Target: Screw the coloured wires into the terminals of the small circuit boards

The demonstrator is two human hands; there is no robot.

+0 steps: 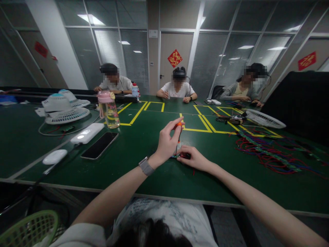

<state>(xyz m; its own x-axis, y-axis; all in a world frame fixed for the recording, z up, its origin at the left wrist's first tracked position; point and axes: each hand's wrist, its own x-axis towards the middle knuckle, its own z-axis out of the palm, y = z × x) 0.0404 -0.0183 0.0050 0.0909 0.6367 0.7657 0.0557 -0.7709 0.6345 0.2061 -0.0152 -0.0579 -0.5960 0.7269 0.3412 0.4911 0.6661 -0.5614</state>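
My left hand (pixel 166 140), with a watch on its wrist, is closed around the orange handle of a screwdriver (pixel 179 125). The screwdriver stands nearly upright, its dark shaft pointing down to the table. Below it, my right hand (pixel 195 159) pinches a small green circuit board (pixel 174 156) against the green tabletop. The screwdriver's tip comes down by this board, but whether it sits in a screw is too small to tell. My right fingers partly cover the board. A small pale, clear item (pixel 179 148) lies just behind the fingers, and a short red wire shows beside the hand.
On the left lie a phone (pixel 100 145), a white power bank (pixel 87 133), a white case (pixel 55 157), a pink-lidded bottle (pixel 110 111) and fan parts (pixel 67 116). Wired circuit boards (pixel 269 154) spread on the right. Three people sit opposite. A green basket (pixel 31 228) stands below.
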